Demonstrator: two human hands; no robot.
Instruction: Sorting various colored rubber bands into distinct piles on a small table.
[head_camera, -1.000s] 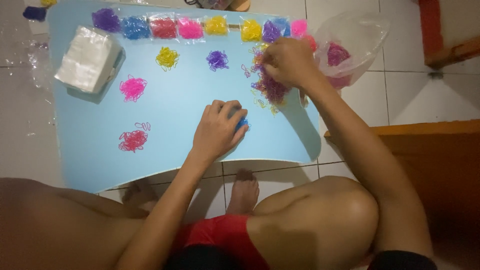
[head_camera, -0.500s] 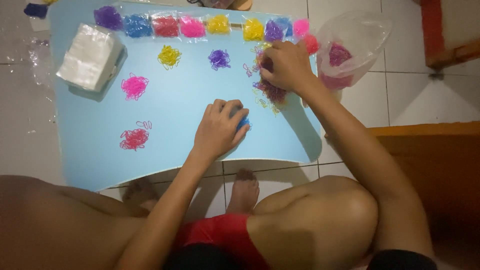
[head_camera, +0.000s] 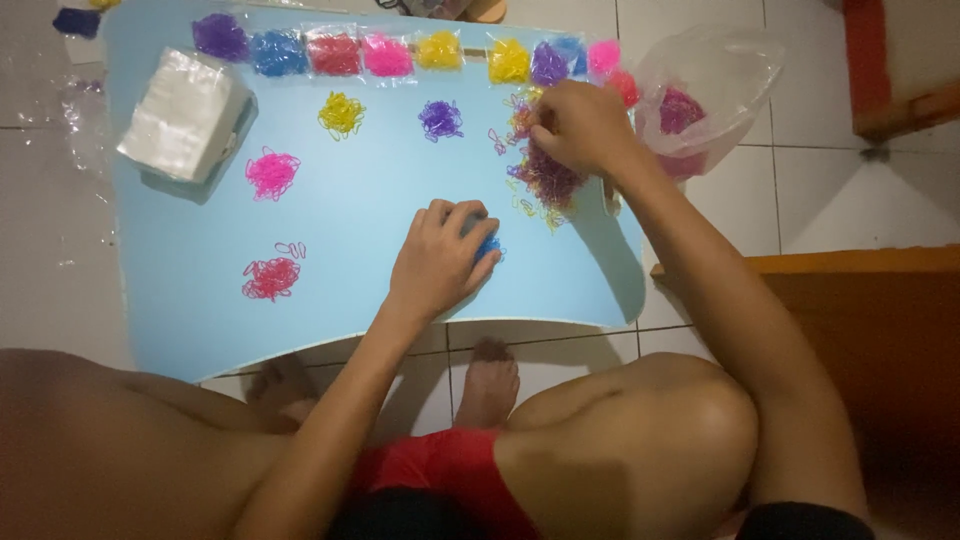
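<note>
The left hand (head_camera: 437, 262) lies curled, knuckles up, over a small heap of blue bands (head_camera: 487, 245) near the front middle of the light blue table (head_camera: 360, 210), its fingers closed over the heap so that only a blue edge shows at the fingertips; the right hand (head_camera: 583, 127) sits at the table's far right, its fingers bunched and pinching into the mixed pile of bands (head_camera: 546, 180), mostly purple with yellow and pink strands, though which strand it grips cannot be told; just beyond that hand a clear plastic bag (head_camera: 715, 85) with pink and magenta bands inside rests at the table's right edge, on the tiled floor (head_camera: 850, 190); sorted heaps lie apart on the table: a yellow heap (head_camera: 341, 113), a purple heap (head_camera: 440, 119), a pink heap (head_camera: 271, 173) and a red heap (head_camera: 270, 278); a row of small filled packets (head_camera: 385, 53) in purple, blue, red, pink and yellow runs along the far edge; a stack of clear empty packets (head_camera: 182, 113) sits at the far left corner.
</note>
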